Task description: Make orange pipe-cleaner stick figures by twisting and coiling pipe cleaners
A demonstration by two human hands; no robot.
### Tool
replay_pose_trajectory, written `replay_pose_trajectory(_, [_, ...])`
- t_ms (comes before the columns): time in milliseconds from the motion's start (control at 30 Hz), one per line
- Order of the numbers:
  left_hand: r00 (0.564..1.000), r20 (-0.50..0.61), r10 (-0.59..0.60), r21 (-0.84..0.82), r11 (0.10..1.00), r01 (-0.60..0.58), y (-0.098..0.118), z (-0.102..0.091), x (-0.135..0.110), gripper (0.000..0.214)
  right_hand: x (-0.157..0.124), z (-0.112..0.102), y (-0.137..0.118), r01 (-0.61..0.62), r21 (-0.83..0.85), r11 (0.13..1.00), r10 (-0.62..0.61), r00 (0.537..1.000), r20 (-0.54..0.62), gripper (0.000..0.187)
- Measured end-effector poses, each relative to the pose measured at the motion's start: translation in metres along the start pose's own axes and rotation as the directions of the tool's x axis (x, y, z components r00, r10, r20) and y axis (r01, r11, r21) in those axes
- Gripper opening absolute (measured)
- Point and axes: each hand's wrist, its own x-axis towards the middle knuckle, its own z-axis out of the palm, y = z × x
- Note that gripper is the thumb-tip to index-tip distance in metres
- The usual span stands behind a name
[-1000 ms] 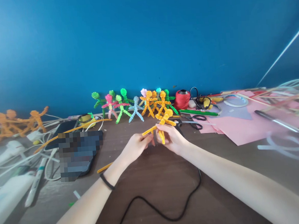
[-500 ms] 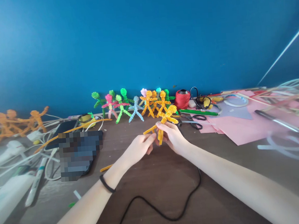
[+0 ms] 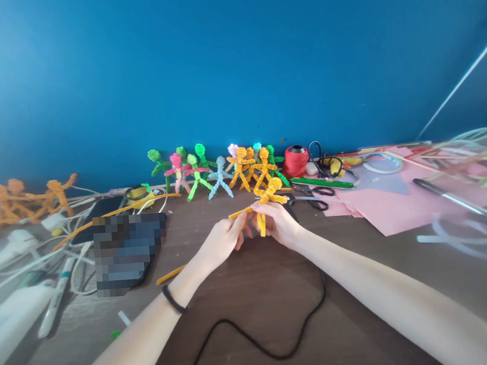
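Note:
Above the dark table, an orange-yellow pipe-cleaner figure [image 3: 270, 190] is held between my hands, its wound head and arms pointing up and away from me. My right hand [image 3: 280, 221] is closed around its body. With thumb and fingers, my left hand [image 3: 231, 231] pinches an orange pipe-cleaner strand [image 3: 240, 213] that runs out from the figure to the left. One short leg [image 3: 262, 225] hangs down between the hands. Behind them stands a row of finished-looking figures, among them a light blue one [image 3: 221, 177], a green one [image 3: 197, 177] and several orange ones [image 3: 264, 167].
Left lie a phone [image 3: 130, 257], cables, a marker [image 3: 56, 298] and more orange figures [image 3: 17, 198]. To the right are scissors [image 3: 317, 201], a red thread spool [image 3: 296, 161], a green pen [image 3: 322, 182], pink paper [image 3: 387, 211] and a silver pen [image 3: 457, 201]. A black cord [image 3: 276, 358] crosses the front.
The figure has tipped lower and a little to the left in my right hand. My left hand has shifted slightly left along the strand. The things on the table stay put.

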Motion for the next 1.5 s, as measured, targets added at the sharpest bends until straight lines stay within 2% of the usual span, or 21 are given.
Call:
replay_pose_trajectory(167, [0.999,-0.045,0.019,0.052,0.998,-0.016,-0.003,0.001,0.001,0.06,0.001,-0.001,0.004,0.011,-0.034,0.999,-0.01,1.0,0.012,0.021])
replay_pose_trajectory(267, [0.997,-0.075,0.021,0.068,0.998,-0.016,-0.004,0.0,0.001,0.06,0.003,-0.003,0.005,0.068,-0.085,0.994,-0.069,0.998,-0.009,0.021])
replay_pose_trajectory(433, [0.992,-0.122,0.013,0.06,0.998,-0.005,-0.006,-0.003,0.003,0.056,0.004,-0.004,0.005,0.137,-0.159,0.978,-0.129,0.99,0.057,0.023])
replay_pose_trajectory(633, [0.996,-0.092,0.006,0.049,0.999,-0.001,-0.007,-0.004,0.004,0.055,0.005,-0.005,0.008,0.145,-0.124,0.982,-0.14,0.989,0.049,0.026])
replay_pose_trajectory(833, [0.996,-0.084,0.007,0.056,0.998,-0.003,-0.006,-0.002,0.002,0.054,0.004,-0.006,0.01,0.136,-0.189,0.972,-0.133,0.991,0.029,0.026])
replay_pose_trajectory(1000, [0.996,-0.064,0.056,0.197,0.979,-0.042,-0.006,0.001,0.001,0.046,0.001,-0.004,0.008,0.091,-0.127,0.988,-0.095,0.995,-0.025,0.027])
replay_pose_trajectory(1133, [0.995,-0.038,0.095,0.351,0.933,-0.076,-0.006,0.003,0.002,0.031,-0.001,-0.001,0.008,0.063,-0.046,0.997,-0.059,0.995,0.085,0.026])
replay_pose_trajectory(1233, [0.993,-0.027,0.118,0.364,0.926,-0.1,-0.007,0.005,0.002,0.029,-0.001,0.001,0.008,0.044,-0.027,0.999,-0.04,0.99,0.134,0.027])
replay_pose_trajectory(1367, [0.991,0.021,0.132,0.348,0.928,-0.131,-0.005,0.007,-0.001,0.03,-0.002,0.002,0.008,0.074,-0.018,0.997,-0.072,0.993,0.09,0.027])
replay_pose_trajectory(1500, [0.993,0.07,0.099,0.38,0.917,-0.119,0.003,0.009,-0.006,0.035,-0.002,0.001,0.008,0.07,-0.115,0.991,-0.068,0.998,0.02,0.028])
